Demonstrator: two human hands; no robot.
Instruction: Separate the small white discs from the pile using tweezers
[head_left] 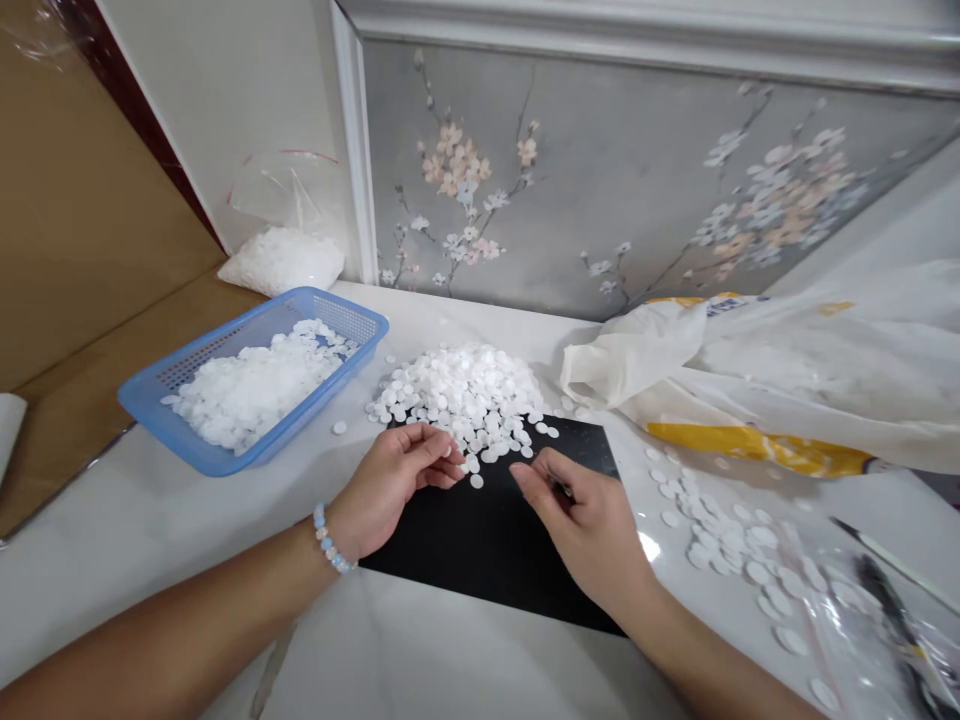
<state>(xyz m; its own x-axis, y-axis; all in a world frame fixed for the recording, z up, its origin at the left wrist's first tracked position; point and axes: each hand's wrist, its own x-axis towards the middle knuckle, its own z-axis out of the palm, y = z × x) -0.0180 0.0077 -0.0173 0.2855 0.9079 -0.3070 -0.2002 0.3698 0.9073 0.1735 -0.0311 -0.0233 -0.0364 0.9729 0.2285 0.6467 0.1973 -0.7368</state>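
My left hand (405, 475), with a beaded bracelet at the wrist, pinches a small white disc (448, 451) between thumb and fingertips. To its right, my right hand (574, 500) is closed, fingers curled and thumb against them. Something dark shows inside its grip, too hidden to name. Both hands hover over a black mat (480, 545). A heap of white discs (472, 385) lies just beyond them, spilling over the mat's far edge, and one loose disc (477, 481) rests on the mat between the hands.
A blue basket (206, 462) holding more discs stands left, with a clear bag of white pieces (285, 260) behind. At right lie a large white and yellow sack (750, 400), scattered discs (720, 530) and a clear plastic bag (847, 640). A floral panel (555, 220) closes the back.
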